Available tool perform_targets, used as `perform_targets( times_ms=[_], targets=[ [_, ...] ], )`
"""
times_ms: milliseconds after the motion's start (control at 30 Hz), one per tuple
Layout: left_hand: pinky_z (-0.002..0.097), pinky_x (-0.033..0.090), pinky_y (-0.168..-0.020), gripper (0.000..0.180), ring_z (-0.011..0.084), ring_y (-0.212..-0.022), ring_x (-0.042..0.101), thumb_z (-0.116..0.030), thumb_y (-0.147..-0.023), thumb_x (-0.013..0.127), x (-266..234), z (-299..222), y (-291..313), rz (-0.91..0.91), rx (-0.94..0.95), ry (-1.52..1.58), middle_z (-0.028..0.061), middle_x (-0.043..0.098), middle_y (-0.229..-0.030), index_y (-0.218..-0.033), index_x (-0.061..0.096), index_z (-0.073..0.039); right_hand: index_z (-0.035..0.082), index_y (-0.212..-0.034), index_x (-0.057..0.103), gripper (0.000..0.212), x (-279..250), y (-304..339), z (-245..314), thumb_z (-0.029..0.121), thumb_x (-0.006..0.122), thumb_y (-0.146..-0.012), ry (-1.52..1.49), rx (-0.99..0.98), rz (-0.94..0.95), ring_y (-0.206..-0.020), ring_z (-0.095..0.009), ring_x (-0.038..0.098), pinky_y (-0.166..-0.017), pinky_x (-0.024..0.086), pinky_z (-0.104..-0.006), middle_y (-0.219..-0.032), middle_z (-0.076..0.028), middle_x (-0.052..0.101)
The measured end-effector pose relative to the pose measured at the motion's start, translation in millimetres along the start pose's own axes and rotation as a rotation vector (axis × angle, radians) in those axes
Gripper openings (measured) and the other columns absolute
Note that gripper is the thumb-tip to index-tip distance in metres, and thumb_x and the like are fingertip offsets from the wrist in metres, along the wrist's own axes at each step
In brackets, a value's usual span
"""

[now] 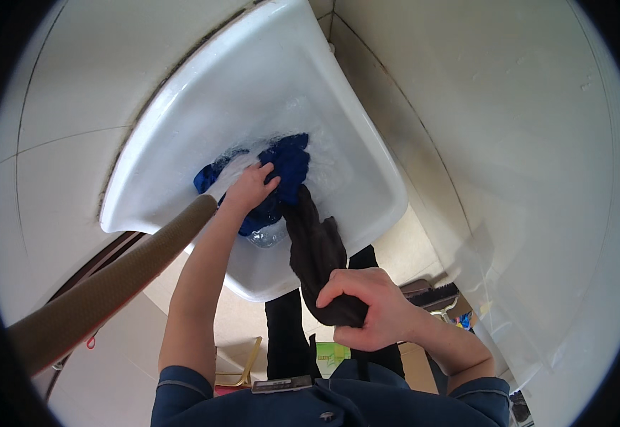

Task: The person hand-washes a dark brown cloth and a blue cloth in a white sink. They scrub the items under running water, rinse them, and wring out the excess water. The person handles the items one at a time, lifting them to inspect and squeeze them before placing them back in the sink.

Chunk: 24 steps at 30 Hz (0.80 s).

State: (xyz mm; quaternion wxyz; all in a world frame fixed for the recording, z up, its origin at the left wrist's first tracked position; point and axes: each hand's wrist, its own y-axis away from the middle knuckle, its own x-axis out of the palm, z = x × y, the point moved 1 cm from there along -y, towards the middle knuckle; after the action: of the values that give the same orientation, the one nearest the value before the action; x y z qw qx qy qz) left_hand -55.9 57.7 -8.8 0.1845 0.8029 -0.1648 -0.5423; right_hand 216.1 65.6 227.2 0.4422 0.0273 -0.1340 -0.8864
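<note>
A wet blue cloth lies bunched in the white corner sink. My left hand reaches over this cloth, its fingers apart and slightly bent, touching the fabric beside the running water. From the end of a thick brown hose, a stream pours onto the blue cloth. My right hand is closed round one end of a dark brown cloth at the sink's near side. That cloth stretches over the rim, and its far end meets the blue one.
Tiled walls enclose the sink at left and right. Below its near edge are my dark-clothed legs. A black-bristled brush is at the lower right, near a cardboard box. A green package lies low between my legs.
</note>
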Motion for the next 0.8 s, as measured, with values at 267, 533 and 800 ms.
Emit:
perform_targets(
  times_ms=[267, 533, 800],
  targets=[
    [0.0459, 0.047, -0.067, 0.022, 0.0369, -0.080, 0.061, -0.032, -0.088, 0.057, -1.1, -6.1, 29.2, 0.151, -0.024, 0.185, 0.0183, 0.060, -0.076, -0.091, 0.063, -0.011, 0.000, -0.095, 0.059, 0.040, -32.4, -11.5, 34.2, -0.001, 0.062, -0.055, -0.472, -0.321, -0.281, -0.066, -0.022, 0.053, -0.059, 0.040, -0.0284, -0.081, -0.014, 0.058],
    [0.0458, 0.048, -0.076, 0.021, 0.0316, -0.068, 0.065, -0.033, -0.083, 0.058, 45.1, -40.4, 61.2, 0.087, 0.128, 0.112, 0.0112, 0.066, -0.069, -0.080, 0.069, -0.015, 0.007, -0.097, 0.047, 0.043, -31.8, -40.8, 47.1, 0.002, 0.062, -0.057, -0.825, -0.492, -0.412, -0.093, -0.032, 0.055, -0.085, 0.044, -0.0402, -0.101, -0.021, 0.055],
    [0.0555, 0.036, -0.097, 0.031, 0.0286, -0.102, 0.056, -0.033, -0.079, 0.064, 7.6, -40.5, 41.9, -0.208, 0.078, 0.403, 0.0112, 0.062, -0.098, -0.100, 0.066, -0.010, 0.007, -0.098, 0.056, 0.040, -36.0, -102.1, -9.7, -0.001, 0.061, -0.059, -0.173, -0.313, -0.318, -0.089, -0.020, 0.056, -0.091, 0.044, -0.0333, -0.097, -0.008, 0.055]
  ],
)
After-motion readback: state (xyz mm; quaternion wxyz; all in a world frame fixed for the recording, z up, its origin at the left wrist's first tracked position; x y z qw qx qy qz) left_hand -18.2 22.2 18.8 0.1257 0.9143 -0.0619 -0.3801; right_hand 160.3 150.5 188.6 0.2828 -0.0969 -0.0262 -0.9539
